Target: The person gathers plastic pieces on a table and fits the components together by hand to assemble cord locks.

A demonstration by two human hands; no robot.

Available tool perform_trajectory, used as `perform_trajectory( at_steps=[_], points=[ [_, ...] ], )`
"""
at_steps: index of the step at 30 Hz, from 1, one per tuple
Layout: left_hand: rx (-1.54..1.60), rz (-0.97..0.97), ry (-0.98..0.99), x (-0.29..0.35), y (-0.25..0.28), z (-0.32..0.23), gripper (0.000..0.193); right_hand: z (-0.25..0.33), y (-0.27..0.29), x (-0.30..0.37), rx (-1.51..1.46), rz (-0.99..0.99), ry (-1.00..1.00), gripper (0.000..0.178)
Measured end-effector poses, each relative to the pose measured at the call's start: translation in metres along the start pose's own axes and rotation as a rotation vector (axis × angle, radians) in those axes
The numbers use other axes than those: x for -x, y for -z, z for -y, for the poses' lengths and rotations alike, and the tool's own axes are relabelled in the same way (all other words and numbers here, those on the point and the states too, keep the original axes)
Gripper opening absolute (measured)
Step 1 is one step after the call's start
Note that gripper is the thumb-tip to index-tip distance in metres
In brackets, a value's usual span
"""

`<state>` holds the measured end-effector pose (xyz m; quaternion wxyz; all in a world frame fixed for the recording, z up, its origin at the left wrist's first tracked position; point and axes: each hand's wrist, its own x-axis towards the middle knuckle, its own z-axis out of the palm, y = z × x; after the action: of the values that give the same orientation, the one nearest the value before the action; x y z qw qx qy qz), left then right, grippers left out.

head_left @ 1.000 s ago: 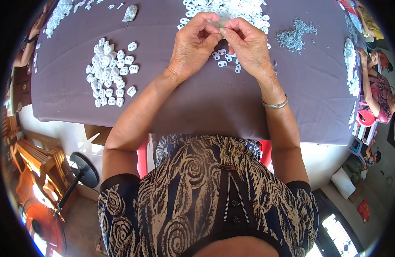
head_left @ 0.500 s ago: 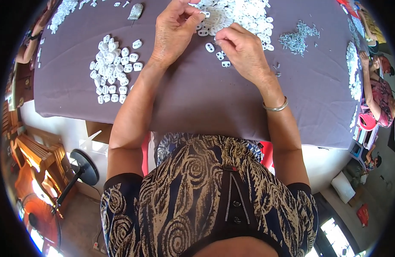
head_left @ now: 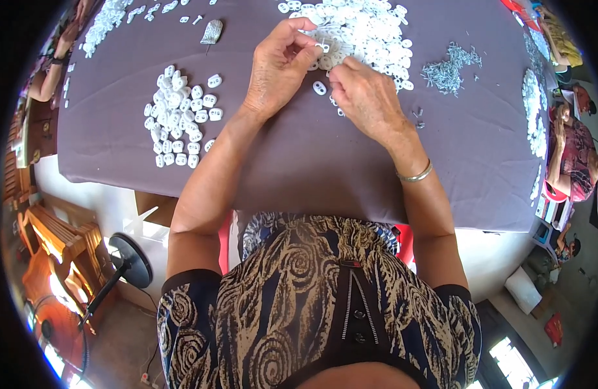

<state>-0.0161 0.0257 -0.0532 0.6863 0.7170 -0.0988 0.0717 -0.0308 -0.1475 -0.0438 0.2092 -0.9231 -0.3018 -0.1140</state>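
Note:
My left hand (head_left: pixel 279 68) pinches a small white plastic piece (head_left: pixel 323 47) between thumb and fingertips, just at the near edge of a big heap of white pieces (head_left: pixel 363 29) on the purple-grey table cloth (head_left: pixel 312 162). Close beside it, my right hand (head_left: pixel 367 97) rests knuckles up with its fingertips touching the heap's edge; whether it holds a piece is hidden. One loose white piece (head_left: pixel 319 88) lies between the two hands. A metal bangle (head_left: pixel 415 175) sits on my right wrist.
A second pile of white pieces (head_left: pixel 179 117) lies to my left. A small heap of grey metal parts (head_left: pixel 449 68) lies to the right. More white pieces line the far left (head_left: pixel 107 19) and right edge (head_left: pixel 531 104). Another person (head_left: pixel 574 159) sits at right. A fan (head_left: pixel 127 262) stands below left.
Both hands were together a second ago, then spread apart toward the heap. Now they have drawn close again at the heap's edge, the left holding a white piece.

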Motion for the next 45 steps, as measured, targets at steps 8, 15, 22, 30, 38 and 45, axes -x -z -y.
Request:
perform_trajectory(
  at_steps=[8, 15, 22, 30, 38, 45],
  points=[
    [0.100, 0.000, -0.086, -0.005, 0.002, 0.012, 0.028, -0.027, 0.023, -0.001, -0.099, 0.011, -0.180, 0.003],
    [0.143, 0.014, -0.045, -0.006, 0.002, 0.016, 0.028, -0.026, 0.020, 0.001, -0.121, -0.058, -0.133, 0.004],
    [0.162, 0.006, -0.021, -0.006, 0.000, 0.011, 0.027, -0.008, 0.008, 0.000, -0.307, -0.069, -0.036, 0.011],
    [0.145, 0.002, -0.054, -0.005, 0.003, 0.013, 0.026, 0.007, -0.008, -0.003, -0.147, 0.031, 0.143, 0.021],
    [-0.030, -0.007, -0.031, -0.006, 0.004, 0.006, 0.028, 0.002, 0.001, -0.003, -0.216, 0.099, 0.096, 0.016],
    [0.037, -0.001, -0.019, -0.004, 0.002, 0.006, 0.026, 0.001, 0.007, -0.001, -0.301, 0.131, 0.040, 0.022]
  ],
)
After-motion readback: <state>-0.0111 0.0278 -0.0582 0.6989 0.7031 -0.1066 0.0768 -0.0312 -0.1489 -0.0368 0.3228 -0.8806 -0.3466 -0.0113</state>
